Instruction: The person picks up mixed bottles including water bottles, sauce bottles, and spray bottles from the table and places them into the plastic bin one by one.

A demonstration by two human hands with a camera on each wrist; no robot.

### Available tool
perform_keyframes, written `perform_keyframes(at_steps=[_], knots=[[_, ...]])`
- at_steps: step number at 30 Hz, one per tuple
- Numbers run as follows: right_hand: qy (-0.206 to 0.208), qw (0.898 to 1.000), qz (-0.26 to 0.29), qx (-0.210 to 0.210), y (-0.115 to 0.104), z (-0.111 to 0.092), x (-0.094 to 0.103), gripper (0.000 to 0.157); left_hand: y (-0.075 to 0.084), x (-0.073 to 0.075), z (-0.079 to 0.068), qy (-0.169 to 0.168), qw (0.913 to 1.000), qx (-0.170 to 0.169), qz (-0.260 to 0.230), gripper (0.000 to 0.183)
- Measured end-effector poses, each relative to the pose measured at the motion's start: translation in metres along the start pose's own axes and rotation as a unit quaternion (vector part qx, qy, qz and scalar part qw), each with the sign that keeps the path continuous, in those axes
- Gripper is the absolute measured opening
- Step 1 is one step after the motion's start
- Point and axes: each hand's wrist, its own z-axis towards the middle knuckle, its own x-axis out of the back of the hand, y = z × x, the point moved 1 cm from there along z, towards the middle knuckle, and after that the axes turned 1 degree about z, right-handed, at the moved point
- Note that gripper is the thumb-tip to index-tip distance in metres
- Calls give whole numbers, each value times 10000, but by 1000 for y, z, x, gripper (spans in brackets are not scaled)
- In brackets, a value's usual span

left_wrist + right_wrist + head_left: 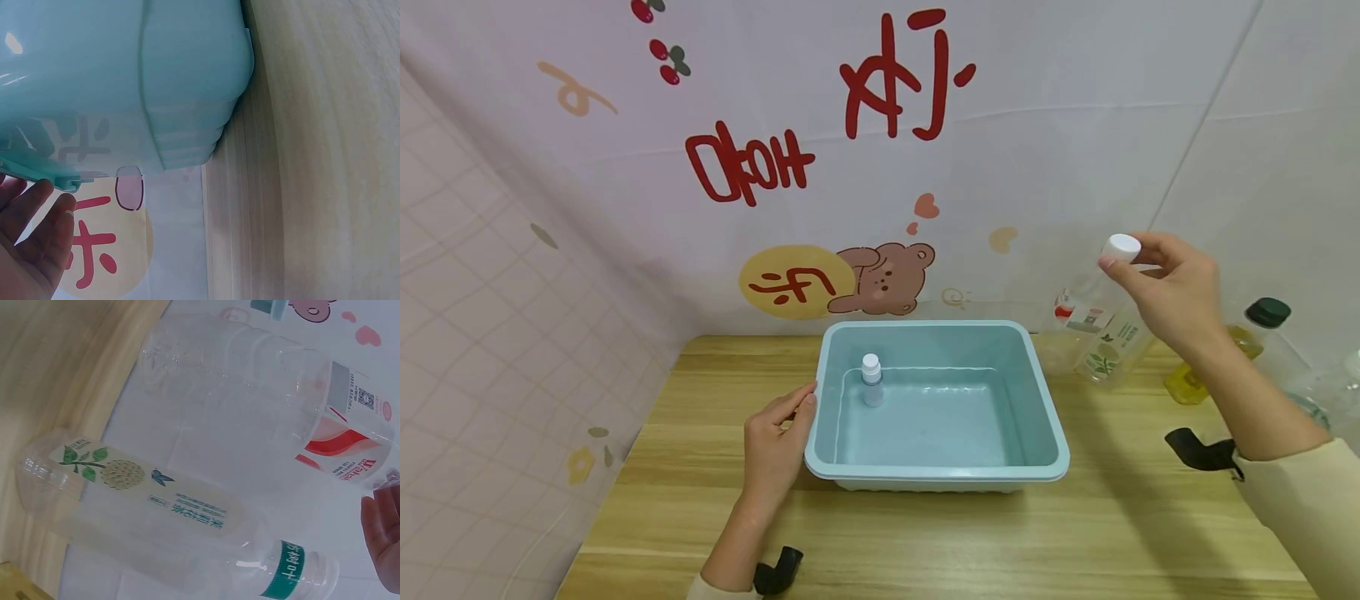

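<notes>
A light-blue plastic basin (938, 474) sits on the wooden table. My left hand (778, 442) rests at its left rim, fingertips against the outer edge; in the left wrist view these fingers (62, 215) look loosely extended under the rim. Inside the basin, near its left wall, stands a small clear bottle with a white cap (872, 367). Up at the right, my right hand (1180, 287) pinches a white bottle cap (1122, 245). Below that hand is a clear bottle with a red-and-white label (250, 394); its neck lies beyond the right wrist frame.
Beside it stands a clear bottle with a leaf-and-flower label (156, 494). Further right are a green-capped bottle of yellow liquid (1251, 340) and other clear bottles by the frame edge. Behind the table hangs a printed white cloth (1037, 150).
</notes>
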Motion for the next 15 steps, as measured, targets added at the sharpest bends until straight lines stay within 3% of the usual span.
perform_keyframes(at_steps=[15], knots=[[615,9962,477,399,-29,13,9,25,0,0,0,24,9999,-96,27,21]])
